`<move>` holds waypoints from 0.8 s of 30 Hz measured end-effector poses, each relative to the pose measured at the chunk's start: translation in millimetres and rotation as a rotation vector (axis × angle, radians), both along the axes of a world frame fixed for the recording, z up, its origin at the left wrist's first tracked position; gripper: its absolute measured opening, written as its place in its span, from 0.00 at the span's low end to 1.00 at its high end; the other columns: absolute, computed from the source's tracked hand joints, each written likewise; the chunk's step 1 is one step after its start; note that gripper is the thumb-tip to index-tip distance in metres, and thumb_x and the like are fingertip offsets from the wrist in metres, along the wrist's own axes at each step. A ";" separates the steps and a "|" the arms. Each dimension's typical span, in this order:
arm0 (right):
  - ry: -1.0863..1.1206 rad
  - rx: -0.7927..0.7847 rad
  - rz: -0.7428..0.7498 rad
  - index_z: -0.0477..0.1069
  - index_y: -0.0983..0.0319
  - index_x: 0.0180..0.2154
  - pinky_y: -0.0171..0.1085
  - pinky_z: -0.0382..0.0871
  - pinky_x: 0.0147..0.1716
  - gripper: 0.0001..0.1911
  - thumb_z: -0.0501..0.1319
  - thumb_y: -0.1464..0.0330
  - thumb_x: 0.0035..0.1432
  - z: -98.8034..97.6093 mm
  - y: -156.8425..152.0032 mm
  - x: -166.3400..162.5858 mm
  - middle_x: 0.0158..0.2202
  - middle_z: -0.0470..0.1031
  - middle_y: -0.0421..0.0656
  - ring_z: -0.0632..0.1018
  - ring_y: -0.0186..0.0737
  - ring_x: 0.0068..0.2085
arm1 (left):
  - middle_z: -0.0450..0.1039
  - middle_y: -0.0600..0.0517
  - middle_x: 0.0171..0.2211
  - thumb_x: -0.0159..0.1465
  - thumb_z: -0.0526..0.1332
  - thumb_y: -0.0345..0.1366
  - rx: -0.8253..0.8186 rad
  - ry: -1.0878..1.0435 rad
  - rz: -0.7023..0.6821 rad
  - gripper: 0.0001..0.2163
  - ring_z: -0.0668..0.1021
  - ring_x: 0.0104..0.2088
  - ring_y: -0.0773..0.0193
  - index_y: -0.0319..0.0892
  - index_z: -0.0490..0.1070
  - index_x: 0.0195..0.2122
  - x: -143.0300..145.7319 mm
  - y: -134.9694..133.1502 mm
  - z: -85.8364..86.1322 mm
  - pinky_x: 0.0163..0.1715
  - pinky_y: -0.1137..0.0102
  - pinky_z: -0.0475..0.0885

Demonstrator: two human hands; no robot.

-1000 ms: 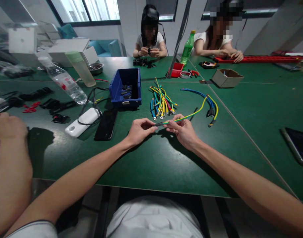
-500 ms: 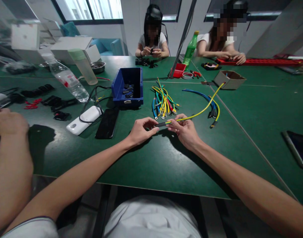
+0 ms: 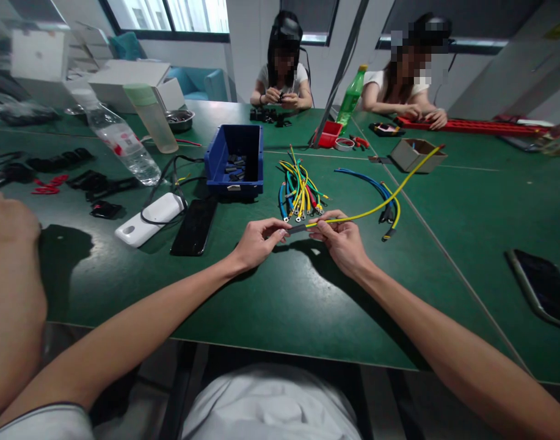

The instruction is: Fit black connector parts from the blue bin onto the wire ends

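Yellow wire point(image 3: 371, 211) with a dark sleeve point(image 3: 298, 229) on one end is held above the table point(image 3: 280, 311), back from its near edge. The left hand point(image 3: 260, 241) pinches the sleeve's tip between thumb and fingers; the right hand point(image 3: 346, 244) pinches the wire just beside the sleeve. Its free end slants up rightward, crossing blue wires point(image 3: 374, 180) and a cardboard box point(image 3: 403, 160) in view. Toward the far edge lie a wire bundle point(image 3: 300, 186) and a blue bin point(image 3: 212, 165); leftward, a black phone point(image 3: 195, 226) and white power bank point(image 3: 149, 220). Another person's arm point(image 3: 9, 275) reaches over the near edge at left
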State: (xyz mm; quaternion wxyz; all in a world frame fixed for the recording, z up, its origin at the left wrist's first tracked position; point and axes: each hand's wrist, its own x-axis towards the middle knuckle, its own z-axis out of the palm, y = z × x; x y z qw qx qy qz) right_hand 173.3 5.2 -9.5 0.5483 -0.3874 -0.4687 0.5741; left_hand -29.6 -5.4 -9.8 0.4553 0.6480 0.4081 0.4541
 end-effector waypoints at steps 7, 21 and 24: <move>-0.010 0.019 0.015 0.68 0.59 0.34 0.37 0.75 0.36 0.14 0.69 0.61 0.48 -0.7 0.1 0.3 0.35 0.78 0.40 0.80 0.36 0.34 | 0.76 0.48 0.31 0.60 0.61 0.36 -0.020 -0.041 -0.009 0.09 0.79 0.33 0.63 0.37 0.75 0.39 0.2 0.6 -0.2 0.35 0.68 0.76; -0.132 0.147 0.029 0.70 0.59 0.34 0.38 0.75 0.36 0.09 0.66 0.64 0.52 -3.1 5.3 4.7 0.34 0.77 0.40 0.79 0.36 0.34 | 0.73 0.51 0.30 0.60 0.60 0.34 -0.024 0.009 -0.068 0.08 0.75 0.29 0.69 0.36 0.72 0.38 -1.3 1.4 1.9 0.32 0.73 0.71; -0.151 0.165 0.042 0.71 0.59 0.35 0.39 0.75 0.36 0.08 0.66 0.64 0.53 -2.8 6.3 5.3 0.34 0.77 0.40 0.79 0.37 0.35 | 0.73 0.51 0.30 0.60 0.60 0.33 -0.010 0.058 -0.069 0.07 0.74 0.29 0.69 0.37 0.72 0.37 -1.3 1.4 2.4 0.31 0.74 0.70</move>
